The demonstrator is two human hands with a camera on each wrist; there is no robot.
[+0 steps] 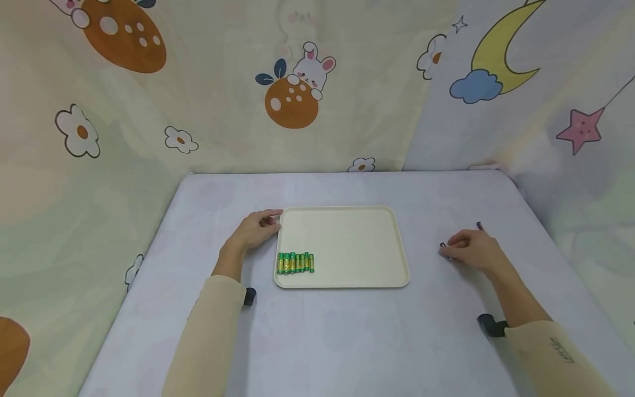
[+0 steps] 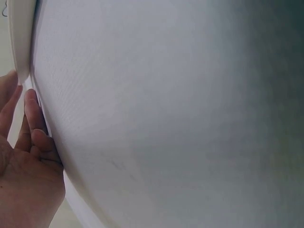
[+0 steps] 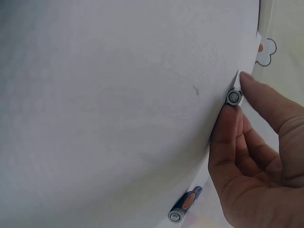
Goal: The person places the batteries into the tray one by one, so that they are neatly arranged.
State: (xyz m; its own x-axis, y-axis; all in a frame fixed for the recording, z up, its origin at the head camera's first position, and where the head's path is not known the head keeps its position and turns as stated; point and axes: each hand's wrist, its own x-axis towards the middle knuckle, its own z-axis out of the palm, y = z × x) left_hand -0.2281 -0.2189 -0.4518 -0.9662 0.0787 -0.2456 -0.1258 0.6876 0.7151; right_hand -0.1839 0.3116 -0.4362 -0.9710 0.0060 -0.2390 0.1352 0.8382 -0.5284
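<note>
A cream tray (image 1: 347, 248) lies on the white table. Several green and gold batteries (image 1: 296, 263) line up side by side in its near left corner. My left hand (image 1: 258, 227) touches the tray's far left side, index finger stretched to the corner and other fingers bent loosely; the left wrist view has fingertips at the tray rim (image 2: 21, 42). Right of the tray, my right hand (image 1: 471, 249) pinches a dark battery (image 3: 233, 97) between thumb and finger, its silver end facing the camera. Just beyond that hand is another dark battery (image 3: 185, 204) with an orange mark, lying on the table.
White cloth covers the table (image 1: 347, 336). A printed curtain (image 1: 223, 82) with rabbits, flowers and a moon hangs behind and at both sides. Each wrist carries a black camera mount, such as the right one (image 1: 491, 325).
</note>
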